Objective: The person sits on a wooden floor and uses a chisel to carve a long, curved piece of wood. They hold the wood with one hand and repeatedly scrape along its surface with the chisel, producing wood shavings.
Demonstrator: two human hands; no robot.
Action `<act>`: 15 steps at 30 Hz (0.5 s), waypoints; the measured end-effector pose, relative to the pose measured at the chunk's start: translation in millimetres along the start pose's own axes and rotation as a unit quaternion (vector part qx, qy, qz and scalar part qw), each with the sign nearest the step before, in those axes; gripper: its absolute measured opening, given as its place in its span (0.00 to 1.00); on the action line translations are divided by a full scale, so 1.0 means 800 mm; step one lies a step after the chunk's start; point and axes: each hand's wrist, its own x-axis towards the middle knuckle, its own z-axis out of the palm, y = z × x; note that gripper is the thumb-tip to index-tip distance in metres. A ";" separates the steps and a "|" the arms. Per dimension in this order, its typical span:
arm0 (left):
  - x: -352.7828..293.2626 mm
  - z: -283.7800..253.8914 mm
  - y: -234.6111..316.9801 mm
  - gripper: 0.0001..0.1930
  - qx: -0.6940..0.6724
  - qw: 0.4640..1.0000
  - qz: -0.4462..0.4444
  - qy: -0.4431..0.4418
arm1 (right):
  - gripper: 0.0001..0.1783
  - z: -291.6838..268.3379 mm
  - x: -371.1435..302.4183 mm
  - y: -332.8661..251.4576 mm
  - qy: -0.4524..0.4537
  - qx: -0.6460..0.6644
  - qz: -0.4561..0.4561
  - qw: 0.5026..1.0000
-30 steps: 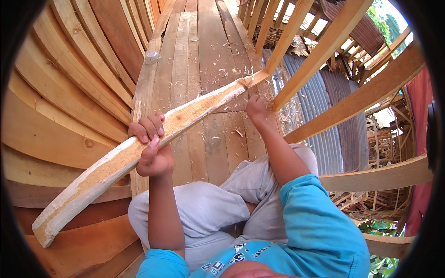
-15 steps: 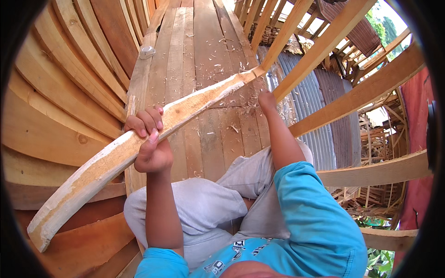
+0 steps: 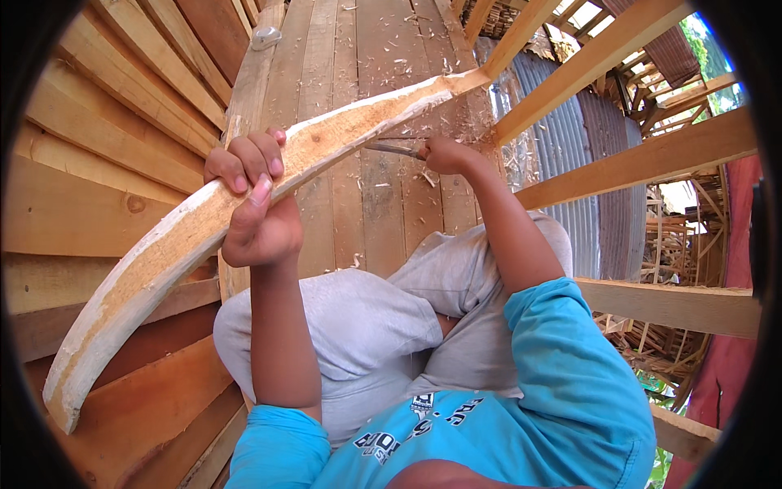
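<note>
On the far left, curved wooden planks [image 3: 81, 196] rise in a row, leaning outward from the left edge of the plank floor [image 3: 383, 236]. In front of them hangs the broad, cut end of a long curved timber [image 3: 314, 147], past the floor's left edge. The timber has a rough tan face with whitish borders, and slants up across the floor to its right edge, where the thin end meets the foot of an upright in the view; whether they touch, I cannot tell.

The left hand [image 3: 259, 213] is clamped on the timber above the floor's left edge, fingers over the top and thumb across the near side. Farther along that same edge sits a small pale, roundish object [image 3: 265, 37]. Light wood shavings [image 3: 356, 260] are scattered over the boards, more thickly toward the right edge.

The person sits with legs folded, in grey trousers [image 3: 366, 310] and a blue shirt [image 3: 570, 367]. The right hand [image 3: 445, 155], well apart from the left, is closed around a narrow dark metal tool [image 3: 395, 148] near the floor's right edge. The tool points left, its tip just beside the timber's lower side; contact is unclear.

Beyond the right edge stand slanting wooden ribs [image 3: 643, 160], corrugated metal sheets [image 3: 562, 122] and, farthest right, red cloth [image 3: 741, 228].
</note>
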 end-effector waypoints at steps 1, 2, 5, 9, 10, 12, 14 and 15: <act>-0.001 -0.001 0.000 0.14 -0.003 1.000 0.000 -0.004 | 0.21 0.008 0.003 0.005 -0.026 -0.031 -0.012 0.999; 0.001 -0.002 0.000 0.14 -0.006 1.000 0.006 -0.008 | 0.19 0.009 0.004 -0.001 -0.048 -0.066 -0.029 0.996; 0.002 -0.005 0.003 0.14 -0.003 1.000 0.005 -0.009 | 0.15 0.024 0.002 -0.032 -0.008 -0.228 0.030 0.973; 0.000 -0.006 0.004 0.14 0.002 1.000 0.002 0.010 | 0.12 0.045 -0.029 -0.109 0.092 -0.151 -0.143 0.974; -0.001 -0.006 0.003 0.14 -0.002 1.000 0.002 0.013 | 0.12 0.056 -0.035 -0.120 0.075 -0.082 -0.220 0.969; 0.000 0.001 -0.003 0.14 -0.011 1.000 0.003 0.011 | 0.12 0.093 -0.039 -0.136 0.018 -0.089 -0.375 0.922; 0.001 0.001 -0.003 0.14 -0.014 1.000 0.001 0.009 | 0.14 0.133 -0.045 -0.145 -0.013 -0.170 -0.391 0.904; 0.001 0.000 -0.002 0.14 -0.009 1.000 0.004 0.012 | 0.14 0.139 -0.052 -0.150 -0.033 -0.183 -0.390 0.902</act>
